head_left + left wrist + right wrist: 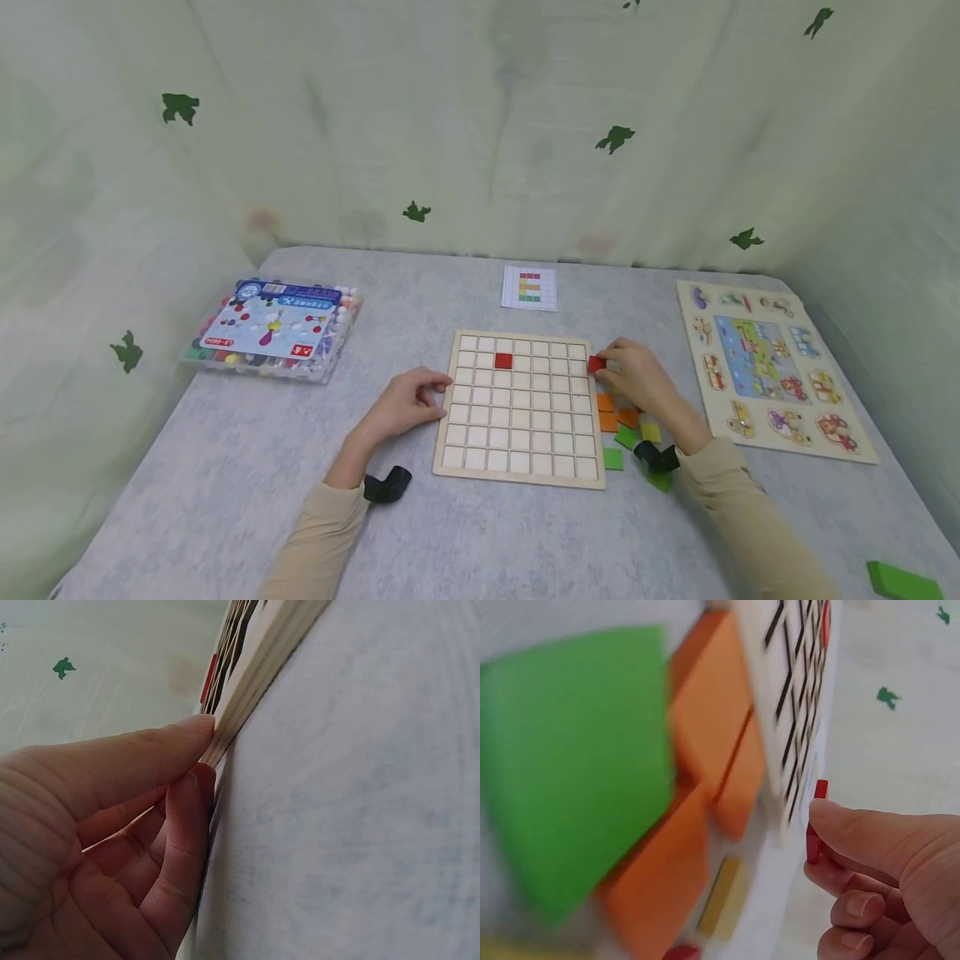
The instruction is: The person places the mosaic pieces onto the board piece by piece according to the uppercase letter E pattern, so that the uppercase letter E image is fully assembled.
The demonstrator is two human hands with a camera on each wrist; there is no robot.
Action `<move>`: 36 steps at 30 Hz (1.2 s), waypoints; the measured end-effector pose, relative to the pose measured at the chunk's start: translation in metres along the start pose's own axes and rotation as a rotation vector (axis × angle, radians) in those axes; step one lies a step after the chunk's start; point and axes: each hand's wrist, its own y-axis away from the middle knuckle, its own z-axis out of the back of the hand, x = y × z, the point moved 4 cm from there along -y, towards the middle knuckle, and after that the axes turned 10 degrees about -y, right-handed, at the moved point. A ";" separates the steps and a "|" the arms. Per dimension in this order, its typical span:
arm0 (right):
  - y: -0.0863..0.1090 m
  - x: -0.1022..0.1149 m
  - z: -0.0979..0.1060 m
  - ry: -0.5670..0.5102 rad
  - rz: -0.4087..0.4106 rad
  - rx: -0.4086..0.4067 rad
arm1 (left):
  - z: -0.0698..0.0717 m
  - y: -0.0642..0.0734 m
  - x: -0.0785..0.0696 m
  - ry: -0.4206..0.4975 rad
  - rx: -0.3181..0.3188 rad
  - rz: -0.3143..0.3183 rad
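Observation:
A wooden grid board (519,479) lies on the table with one red square tile (503,361) in its upper part. My left hand (405,404) holds the board's left edge; in the left wrist view the thumb (169,746) and bent fingertips are right at the wooden rim. Beyond the right edge, near its upper corner, my right hand (637,375) pinches a second red tile (812,847) between thumb and forefinger. Below that hand lie loose orange tiles (607,422), green tiles (613,458) and a yellow tile (651,432).
Behind the board lies a printed pattern card (529,289) with coloured squares. A clear plastic box (270,329) of small coloured parts is at the left. A wooden picture puzzle (772,367) lies at the right, and a green block (903,581) at the near right corner.

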 end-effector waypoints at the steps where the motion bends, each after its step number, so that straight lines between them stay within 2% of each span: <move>1: -0.002 0.003 -0.001 -0.009 0.010 0.000 | 0.000 0.000 0.000 0.001 0.000 -0.001; 10: -0.026 0.035 -0.019 -0.063 0.032 0.068 | 0.000 0.000 0.000 -0.002 -0.003 -0.008; 21: -0.043 0.063 -0.041 -0.061 0.114 0.081 | -0.001 0.000 -0.001 -0.010 -0.002 0.000; 36: -0.053 0.069 -0.051 -0.070 0.113 0.091 | 0.001 0.000 -0.002 -0.014 -0.003 -0.006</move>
